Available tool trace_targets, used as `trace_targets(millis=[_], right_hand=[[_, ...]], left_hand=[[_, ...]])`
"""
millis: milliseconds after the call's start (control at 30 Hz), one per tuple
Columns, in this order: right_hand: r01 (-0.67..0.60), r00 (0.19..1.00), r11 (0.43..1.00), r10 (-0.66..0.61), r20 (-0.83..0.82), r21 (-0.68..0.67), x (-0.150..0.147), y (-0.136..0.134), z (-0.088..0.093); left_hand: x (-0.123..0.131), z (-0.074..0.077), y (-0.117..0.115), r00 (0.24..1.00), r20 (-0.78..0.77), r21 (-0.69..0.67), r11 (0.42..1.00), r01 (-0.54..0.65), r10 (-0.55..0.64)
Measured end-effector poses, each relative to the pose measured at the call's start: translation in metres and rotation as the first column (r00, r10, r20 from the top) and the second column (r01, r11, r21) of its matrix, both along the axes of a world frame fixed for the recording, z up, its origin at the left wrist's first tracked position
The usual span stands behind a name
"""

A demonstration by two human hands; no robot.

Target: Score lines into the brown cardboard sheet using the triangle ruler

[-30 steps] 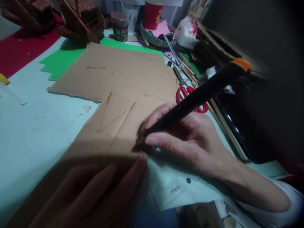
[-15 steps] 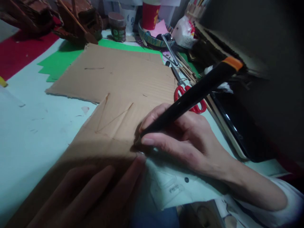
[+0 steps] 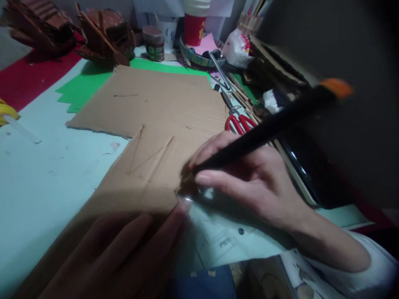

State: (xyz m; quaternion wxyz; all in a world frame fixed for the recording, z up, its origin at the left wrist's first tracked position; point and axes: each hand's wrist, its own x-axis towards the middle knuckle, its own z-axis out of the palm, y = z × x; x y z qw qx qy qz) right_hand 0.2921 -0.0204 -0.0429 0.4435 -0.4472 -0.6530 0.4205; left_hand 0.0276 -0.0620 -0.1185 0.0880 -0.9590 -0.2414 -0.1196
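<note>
My right hand [image 3: 249,178] is closed round a black pen-shaped tool [image 3: 255,137] with an orange end, tilted up to the right. Its tip is hidden behind my fingers, at the right edge of a piece of cardboard [image 3: 162,162]. Thin lines are drawn on the cardboard, a slanted V shape among them. In shadow, my left hand [image 3: 124,249] lies on the near part of that cardboard with its fingers stretched out. The left index fingertip is beside the cardboard's edge, just below the tool's hidden tip.
Red-handled scissors [image 3: 238,122] lie beyond my right hand, with a dark tablet-like slab [image 3: 314,174] to the right. Green sheets [image 3: 90,89] lie under the far cardboard. At the back stand brown model boats [image 3: 106,35], a red cup [image 3: 195,29] and a woven tray [image 3: 202,58].
The tool and my right hand have shifted slightly right, and the tool's orange end has swung outward to the right. My left hand stays on the cardboard. The view has shifted a little.
</note>
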Motion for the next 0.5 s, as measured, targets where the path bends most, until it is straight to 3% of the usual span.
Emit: trace_targets(millis=[67,167,233,333,400,500], right_hand=[[0.061,0.998,0.997,-0.060,-0.021,0.055,0.005,-0.012,0.004],[0.117,0.979,0.977,-0.144,0.145,0.180,0.013,-0.043,0.007],[-0.030,0.920,0.966,-0.073,0.385,0.255,0.016,-0.065,0.004],[-0.147,0.782,0.925,-0.109,0.614,0.351,0.018,-0.092,-0.002],[-0.235,0.690,0.890,-0.131,0.712,0.391,0.018,-0.101,-0.005],[-0.306,0.633,0.849,-0.157,0.758,0.431,0.018,-0.104,-0.006]], left_hand=[[0.001,-0.001,0.001,1.000,0.008,0.012,1.000,0.002,-0.002],[0.001,0.005,0.003,0.999,0.040,0.044,0.999,-0.002,0.001],[0.001,0.012,0.003,0.996,0.090,0.056,0.998,-0.011,0.006],[0.000,0.022,0.003,0.985,0.173,0.028,0.999,-0.022,0.017],[0.000,0.027,0.002,0.985,0.172,-0.016,1.000,-0.013,0.015],[-0.003,0.030,-0.001,0.989,0.144,-0.040,0.999,-0.009,0.014]])
